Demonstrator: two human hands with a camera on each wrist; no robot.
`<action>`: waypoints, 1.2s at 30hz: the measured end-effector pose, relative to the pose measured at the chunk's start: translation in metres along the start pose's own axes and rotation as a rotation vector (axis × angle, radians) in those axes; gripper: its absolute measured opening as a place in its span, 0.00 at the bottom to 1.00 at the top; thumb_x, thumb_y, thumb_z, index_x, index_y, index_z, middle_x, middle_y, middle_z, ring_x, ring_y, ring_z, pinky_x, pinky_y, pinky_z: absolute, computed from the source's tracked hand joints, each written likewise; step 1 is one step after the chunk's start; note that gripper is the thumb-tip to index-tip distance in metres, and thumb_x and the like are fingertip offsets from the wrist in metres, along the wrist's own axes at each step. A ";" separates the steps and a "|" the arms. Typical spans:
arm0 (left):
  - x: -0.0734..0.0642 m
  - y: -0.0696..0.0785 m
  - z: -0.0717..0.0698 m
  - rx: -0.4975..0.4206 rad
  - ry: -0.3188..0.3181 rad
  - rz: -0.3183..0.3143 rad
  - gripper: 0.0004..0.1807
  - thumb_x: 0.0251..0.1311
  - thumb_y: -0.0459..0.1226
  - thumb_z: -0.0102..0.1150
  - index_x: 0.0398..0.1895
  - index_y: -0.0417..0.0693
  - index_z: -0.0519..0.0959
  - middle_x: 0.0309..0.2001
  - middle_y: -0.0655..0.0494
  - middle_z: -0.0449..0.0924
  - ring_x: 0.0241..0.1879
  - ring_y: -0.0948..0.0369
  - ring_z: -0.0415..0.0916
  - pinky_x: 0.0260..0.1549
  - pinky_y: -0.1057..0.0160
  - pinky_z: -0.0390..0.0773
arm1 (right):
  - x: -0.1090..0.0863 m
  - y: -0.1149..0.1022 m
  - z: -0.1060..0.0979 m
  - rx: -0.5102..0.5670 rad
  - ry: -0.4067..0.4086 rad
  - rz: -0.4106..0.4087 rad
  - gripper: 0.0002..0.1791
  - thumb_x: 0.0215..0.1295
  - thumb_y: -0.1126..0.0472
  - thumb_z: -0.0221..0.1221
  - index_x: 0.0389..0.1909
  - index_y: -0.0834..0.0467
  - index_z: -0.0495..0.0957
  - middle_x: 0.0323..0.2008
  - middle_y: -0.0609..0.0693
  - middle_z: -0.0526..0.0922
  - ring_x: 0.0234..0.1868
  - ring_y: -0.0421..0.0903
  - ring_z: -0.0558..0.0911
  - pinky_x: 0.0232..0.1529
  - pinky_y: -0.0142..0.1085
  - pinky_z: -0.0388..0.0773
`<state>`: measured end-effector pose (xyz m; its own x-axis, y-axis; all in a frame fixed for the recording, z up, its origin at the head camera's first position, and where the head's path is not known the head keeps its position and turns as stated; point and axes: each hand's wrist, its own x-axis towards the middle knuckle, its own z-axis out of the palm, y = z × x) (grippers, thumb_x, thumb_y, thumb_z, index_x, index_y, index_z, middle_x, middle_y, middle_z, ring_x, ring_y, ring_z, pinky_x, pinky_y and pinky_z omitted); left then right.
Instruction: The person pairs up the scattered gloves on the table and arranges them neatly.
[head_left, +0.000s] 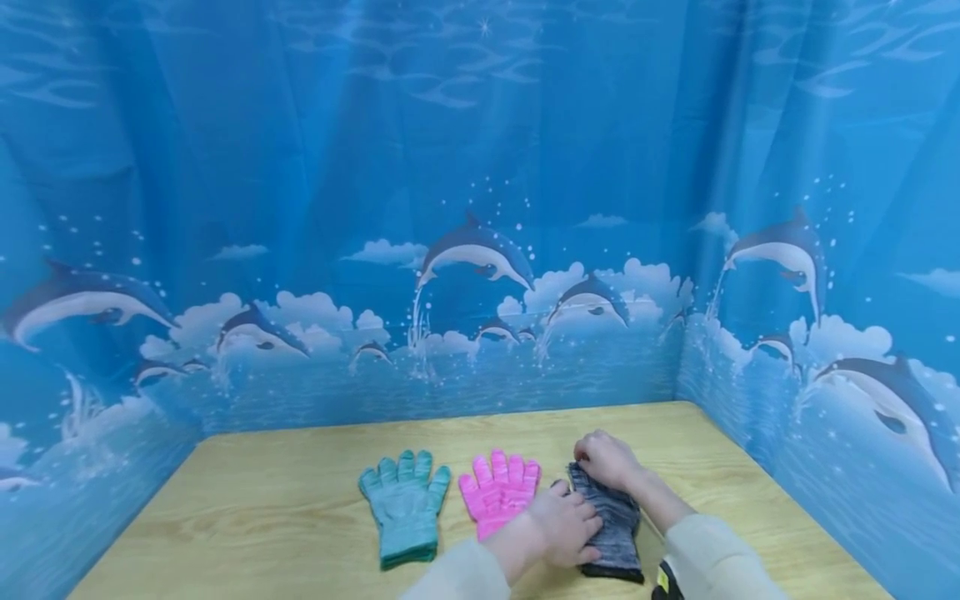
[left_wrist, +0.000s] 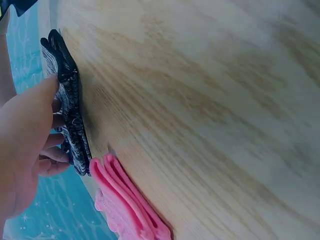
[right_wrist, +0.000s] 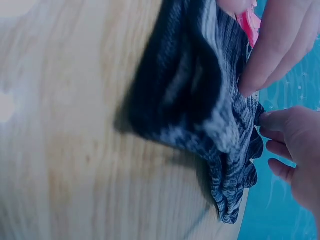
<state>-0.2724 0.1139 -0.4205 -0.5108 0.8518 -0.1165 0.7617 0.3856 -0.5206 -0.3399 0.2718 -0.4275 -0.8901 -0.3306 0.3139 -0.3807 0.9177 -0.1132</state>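
A dark grey mottled knit glove (head_left: 611, 525) lies on the table, its black cuff toward me. My left hand (head_left: 558, 525) rests on the glove's left side with loosely spread fingers; the left wrist view shows the thumb and fingertips against the glove (left_wrist: 70, 110). At the far, fingered end, my right hand (head_left: 607, 458) pinches a glove finger between thumb and forefinger, clearer in the right wrist view, where the right hand (right_wrist: 297, 147) holds that fingertip. A pink glove (head_left: 498, 492) lies just left of my left hand, its cuff partly hidden by the forearm.
A green glove (head_left: 408, 508) lies flat farther left on the wooden table (head_left: 247, 500). Blue dolphin-print curtains (head_left: 337, 208) enclose the back and sides. A black and yellow object (head_left: 665, 581) sits by the right sleeve.
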 end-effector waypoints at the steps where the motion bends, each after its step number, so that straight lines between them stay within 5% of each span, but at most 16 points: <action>1: -0.002 0.000 0.000 0.017 0.018 0.023 0.28 0.65 0.63 0.30 0.64 0.70 0.65 0.61 0.75 0.64 0.61 0.71 0.58 0.58 0.64 0.57 | 0.000 0.000 0.000 0.001 0.003 -0.007 0.05 0.50 0.68 0.63 0.23 0.55 0.80 0.24 0.46 0.78 0.30 0.47 0.75 0.31 0.42 0.74; 7: -0.010 0.001 0.002 0.021 0.073 0.094 0.27 0.66 0.61 0.31 0.64 0.67 0.66 0.59 0.74 0.66 0.59 0.71 0.61 0.55 0.65 0.61 | 0.000 0.000 -0.001 0.004 -0.021 -0.004 0.04 0.51 0.66 0.63 0.27 0.54 0.82 0.26 0.43 0.78 0.31 0.45 0.75 0.32 0.40 0.75; 16: -0.011 0.006 0.002 0.012 0.089 0.038 0.26 0.65 0.61 0.33 0.62 0.67 0.68 0.58 0.73 0.68 0.58 0.71 0.63 0.54 0.65 0.62 | -0.001 -0.002 -0.004 -0.022 -0.069 -0.079 0.05 0.50 0.68 0.61 0.23 0.55 0.80 0.24 0.45 0.77 0.30 0.46 0.75 0.30 0.40 0.74; 25: -0.005 0.009 0.000 -0.024 0.055 -0.013 0.26 0.66 0.61 0.33 0.61 0.66 0.68 0.58 0.72 0.68 0.58 0.70 0.62 0.54 0.65 0.62 | 0.003 0.000 0.000 -0.127 0.126 -0.248 0.08 0.46 0.67 0.64 0.19 0.51 0.78 0.22 0.41 0.71 0.28 0.43 0.70 0.28 0.36 0.70; 36: -0.004 0.014 -0.001 -0.023 0.059 -0.042 0.26 0.65 0.61 0.34 0.61 0.67 0.68 0.57 0.74 0.68 0.57 0.70 0.63 0.53 0.66 0.61 | 0.004 -0.003 0.008 -0.115 0.044 -0.274 0.08 0.48 0.69 0.62 0.19 0.53 0.77 0.21 0.42 0.74 0.26 0.43 0.73 0.29 0.37 0.72</action>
<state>-0.2599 0.1163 -0.4268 -0.5189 0.8537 -0.0443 0.7492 0.4292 -0.5045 -0.3445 0.2663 -0.4333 -0.7452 -0.5621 0.3587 -0.5725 0.8151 0.0880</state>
